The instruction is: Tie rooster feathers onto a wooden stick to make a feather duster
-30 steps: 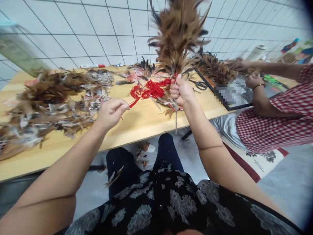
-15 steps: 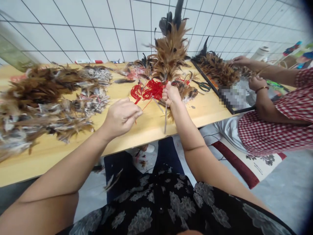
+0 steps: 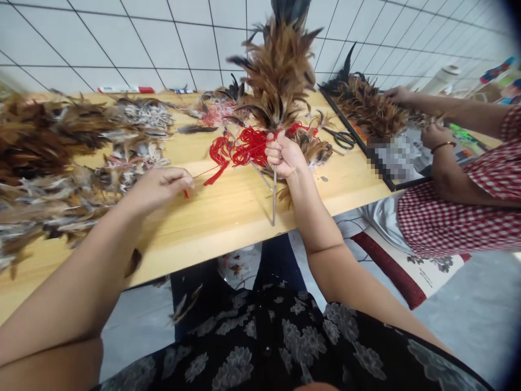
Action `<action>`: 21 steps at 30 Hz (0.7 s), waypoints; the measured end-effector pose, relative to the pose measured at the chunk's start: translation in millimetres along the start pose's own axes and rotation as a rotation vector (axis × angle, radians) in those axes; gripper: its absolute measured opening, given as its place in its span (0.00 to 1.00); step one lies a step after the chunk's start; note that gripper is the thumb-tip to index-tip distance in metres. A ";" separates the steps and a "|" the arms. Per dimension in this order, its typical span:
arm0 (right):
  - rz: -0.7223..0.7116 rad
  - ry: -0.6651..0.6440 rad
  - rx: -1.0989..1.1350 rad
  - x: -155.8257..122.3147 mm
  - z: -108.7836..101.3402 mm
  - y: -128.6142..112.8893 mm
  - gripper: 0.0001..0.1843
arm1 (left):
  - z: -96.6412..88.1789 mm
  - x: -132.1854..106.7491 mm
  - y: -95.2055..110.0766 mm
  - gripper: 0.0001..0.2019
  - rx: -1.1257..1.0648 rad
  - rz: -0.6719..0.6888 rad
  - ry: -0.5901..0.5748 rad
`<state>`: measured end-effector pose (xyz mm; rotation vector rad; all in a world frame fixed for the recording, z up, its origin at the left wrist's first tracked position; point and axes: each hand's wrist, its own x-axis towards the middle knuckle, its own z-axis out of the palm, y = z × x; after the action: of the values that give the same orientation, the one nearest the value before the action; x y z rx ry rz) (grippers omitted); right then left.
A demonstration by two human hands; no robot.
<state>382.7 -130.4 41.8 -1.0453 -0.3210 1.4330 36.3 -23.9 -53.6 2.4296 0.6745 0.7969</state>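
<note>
My right hand [image 3: 286, 156] is wrapped round the thin stick [image 3: 274, 209] of a feather duster [image 3: 279, 68], whose brown and black plumes stand upright above the fist. A red thread [image 3: 203, 173] runs taut from beside that fist to my left hand [image 3: 163, 187], which pinches it out to the left over the table. A short red end hangs below the left fingers. Looped red yarn [image 3: 248, 146] lies on the wood just left of my right hand. Loose brown feathers [image 3: 319, 146] lie behind the right wrist.
Feather piles [image 3: 81, 206] cover the left of the wooden table [image 3: 211, 214]. Black scissors [image 3: 344, 139] lie right of the duster, beside a black-edged tray [image 3: 358, 142]. A co-worker's hands [image 3: 435, 134] handle feathers there. Markers [image 3: 126, 90] lie along the tiled wall.
My left hand has moved left, away from the duster, drawing a longer stretch of red thread. My right hand keeps its grip on the stick.
</note>
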 end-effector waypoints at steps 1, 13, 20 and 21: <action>-0.001 -0.010 -0.009 -1.6 1.0 0.3 0.26 | -0.9 2.1 -9.7 0.28 0.043 0.028 -0.049; 0.074 -0.172 -0.161 -16.6 28.9 33.2 0.26 | 86.3 85.5 100.5 0.40 -0.681 -0.218 0.026; 0.110 -0.182 -0.171 -20.7 27.1 33.0 0.24 | 68.8 67.1 96.0 0.27 -0.354 -0.183 0.204; 0.122 -0.192 -0.169 -20.2 27.6 34.3 0.24 | 64.7 65.4 98.9 0.27 -0.301 -0.137 0.225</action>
<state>336.3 -144.3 39.5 -1.0799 -0.5324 1.6431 153.4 -79.6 -15.8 2.0214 0.7364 1.0431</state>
